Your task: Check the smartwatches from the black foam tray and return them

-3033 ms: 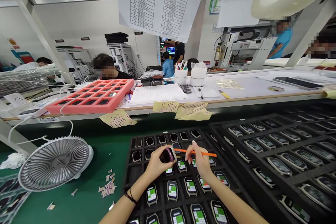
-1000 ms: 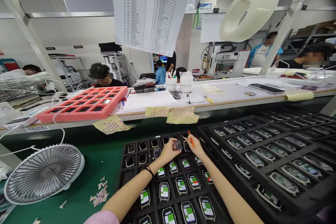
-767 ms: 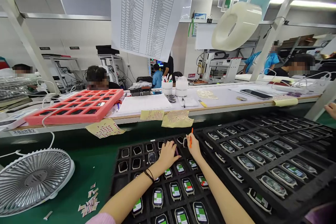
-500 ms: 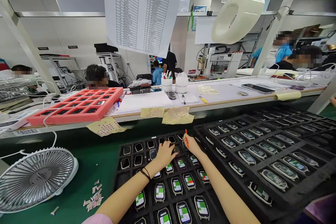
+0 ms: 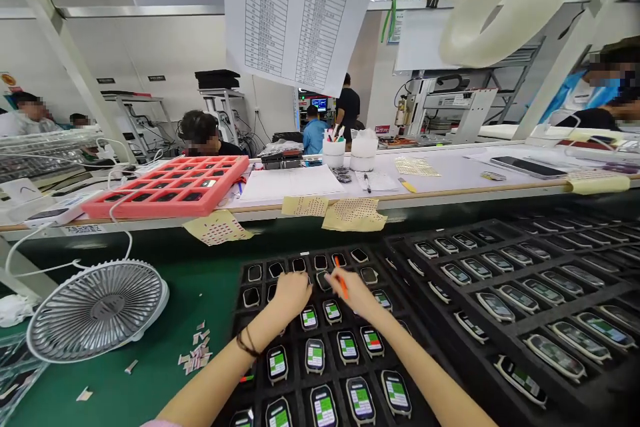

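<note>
A black foam tray point(image 5: 293, 367) lies in front of me, its compartments holding several smartwatches. The nearer watches, such as this smartwatch point(image 5: 315, 355), show green and white screens, one with a red patch. Screens in the far rows are dark, as on this dark smartwatch point(image 5: 255, 272). Over the second row from the far side, my left hand point(image 5: 293, 290) is closed with fingers curled down; what they hold, if anything, is hidden. Just right of it, my right hand point(image 5: 356, 290) grips a thin orange pen-like stick point(image 5: 341, 279), tilted over the tray.
Stacked black trays point(image 5: 500, 267) with more watches stand to the right. On the left are a grey fan point(image 5: 107, 310) and a heap of small paper strips point(image 5: 196, 355). A shelf behind carries a pink foam tray point(image 5: 220, 197), papers and a phone point(image 5: 529, 167). A tape roll point(image 5: 457, 27) hangs above.
My view has turned slightly left. My left hand has gone from spread fingers to curled ones. My right hand has moved toward it, and the orange stick now tilts the other way.
</note>
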The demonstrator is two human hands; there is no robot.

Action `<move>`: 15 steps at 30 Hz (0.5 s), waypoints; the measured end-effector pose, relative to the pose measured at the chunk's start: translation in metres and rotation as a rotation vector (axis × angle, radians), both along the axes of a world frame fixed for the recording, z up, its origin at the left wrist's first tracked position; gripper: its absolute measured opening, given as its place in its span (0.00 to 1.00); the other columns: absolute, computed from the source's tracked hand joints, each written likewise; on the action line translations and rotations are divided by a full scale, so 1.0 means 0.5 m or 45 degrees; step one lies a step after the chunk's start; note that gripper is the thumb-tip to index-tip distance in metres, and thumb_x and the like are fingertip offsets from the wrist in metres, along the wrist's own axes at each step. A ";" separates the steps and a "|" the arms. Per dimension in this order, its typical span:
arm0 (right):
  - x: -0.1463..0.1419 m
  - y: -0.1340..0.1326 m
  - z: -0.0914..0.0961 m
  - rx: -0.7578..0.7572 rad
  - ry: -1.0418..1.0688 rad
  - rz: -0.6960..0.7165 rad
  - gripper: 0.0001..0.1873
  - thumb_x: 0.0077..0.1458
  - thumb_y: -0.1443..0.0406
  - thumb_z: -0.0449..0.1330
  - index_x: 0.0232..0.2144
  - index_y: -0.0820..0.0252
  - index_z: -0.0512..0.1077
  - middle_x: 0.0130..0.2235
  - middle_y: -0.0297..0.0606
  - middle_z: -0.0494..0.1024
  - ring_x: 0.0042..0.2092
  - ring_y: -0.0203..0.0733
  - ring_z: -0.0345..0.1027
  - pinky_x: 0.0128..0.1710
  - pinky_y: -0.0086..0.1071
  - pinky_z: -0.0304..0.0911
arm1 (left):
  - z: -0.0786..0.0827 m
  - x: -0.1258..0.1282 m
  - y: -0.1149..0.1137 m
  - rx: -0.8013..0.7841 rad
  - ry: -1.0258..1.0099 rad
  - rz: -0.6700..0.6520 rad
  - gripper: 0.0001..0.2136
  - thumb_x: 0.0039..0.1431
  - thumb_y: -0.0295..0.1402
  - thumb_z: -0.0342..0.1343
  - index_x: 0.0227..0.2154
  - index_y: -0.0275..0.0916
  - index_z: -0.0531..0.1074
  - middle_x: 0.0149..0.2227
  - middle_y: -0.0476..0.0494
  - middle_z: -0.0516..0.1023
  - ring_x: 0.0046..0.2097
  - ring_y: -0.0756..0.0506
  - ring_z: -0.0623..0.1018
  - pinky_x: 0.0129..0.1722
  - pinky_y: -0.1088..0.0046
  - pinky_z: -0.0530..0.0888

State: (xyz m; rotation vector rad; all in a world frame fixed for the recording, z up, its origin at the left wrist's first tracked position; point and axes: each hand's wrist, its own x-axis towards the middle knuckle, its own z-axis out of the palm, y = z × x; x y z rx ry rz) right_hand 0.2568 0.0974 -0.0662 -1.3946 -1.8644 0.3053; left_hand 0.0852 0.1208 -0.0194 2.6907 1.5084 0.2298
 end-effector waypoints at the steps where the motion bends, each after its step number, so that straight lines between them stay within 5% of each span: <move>1: -0.027 -0.010 -0.003 -0.023 -0.033 0.065 0.12 0.59 0.64 0.51 0.23 0.55 0.63 0.20 0.29 0.69 0.22 0.37 0.64 0.24 0.27 0.57 | 0.003 -0.022 -0.013 -0.013 0.035 0.055 0.08 0.58 0.30 0.51 0.31 0.32 0.73 0.32 0.31 0.78 0.38 0.34 0.78 0.39 0.59 0.69; 8: -0.108 -0.056 -0.015 -0.105 -0.222 0.081 0.06 0.56 0.71 0.51 0.34 0.60 0.68 0.32 0.46 0.74 0.36 0.51 0.68 0.34 0.39 0.63 | -0.027 -0.112 -0.089 -0.127 0.113 0.235 0.12 0.63 0.30 0.42 0.42 0.29 0.67 0.38 0.28 0.76 0.39 0.35 0.78 0.35 0.64 0.71; 12: -0.116 -0.066 -0.002 -0.164 -0.286 0.096 0.09 0.58 0.72 0.48 0.35 0.60 0.67 0.35 0.48 0.73 0.40 0.53 0.65 0.40 0.43 0.61 | -0.037 -0.139 -0.085 -0.343 -0.132 0.178 0.12 0.64 0.33 0.40 0.44 0.34 0.63 0.43 0.32 0.74 0.43 0.38 0.77 0.39 0.66 0.69; 15: -0.126 -0.070 0.007 -0.305 -0.279 0.153 0.09 0.57 0.73 0.48 0.36 0.62 0.67 0.36 0.48 0.73 0.42 0.52 0.65 0.42 0.42 0.61 | -0.032 -0.165 -0.063 -0.596 -0.260 0.053 0.15 0.61 0.39 0.44 0.47 0.36 0.60 0.35 0.40 0.75 0.37 0.39 0.76 0.36 0.67 0.68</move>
